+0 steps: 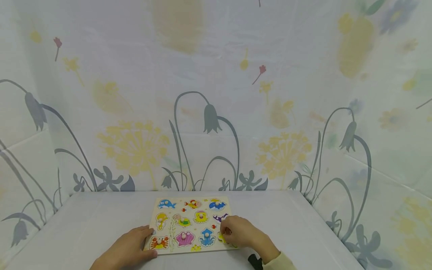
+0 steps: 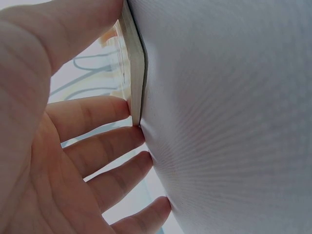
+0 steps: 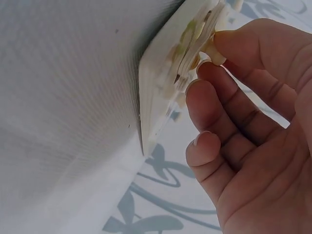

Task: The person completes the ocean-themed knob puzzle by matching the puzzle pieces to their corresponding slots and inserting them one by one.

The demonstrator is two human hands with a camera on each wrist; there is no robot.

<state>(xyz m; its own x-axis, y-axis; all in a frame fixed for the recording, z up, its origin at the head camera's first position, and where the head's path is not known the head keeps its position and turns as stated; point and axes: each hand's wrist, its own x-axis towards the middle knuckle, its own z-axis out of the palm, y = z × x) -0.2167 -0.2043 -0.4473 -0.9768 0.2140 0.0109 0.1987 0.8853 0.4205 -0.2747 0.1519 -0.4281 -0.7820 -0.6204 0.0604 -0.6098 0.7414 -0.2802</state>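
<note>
A wooden knob puzzle board [image 1: 189,234] with sea-animal pieces lies flat on the white table. My left hand [image 1: 126,247] rests at its near left corner, thumb along the front edge and fingers against the left side. In the left wrist view the fingers are spread and nearly straight, fingertips at the board's edge [image 2: 138,83] and on the cloth. Over the near right corner, my right hand [image 1: 241,232] pinches the small knob [image 3: 213,52] of a yellow-green puzzle piece [image 3: 201,41] between thumb and forefinger. In the head view this hand hides much of that piece.
Around the held piece sit a crab [image 1: 159,242], a pink shell [image 1: 184,238], a blue squid [image 1: 207,237] and a purple piece [image 1: 221,217]. A black object [image 1: 255,261] shows by the right wrist. A flower-printed curtain [image 1: 212,150] stands behind the table.
</note>
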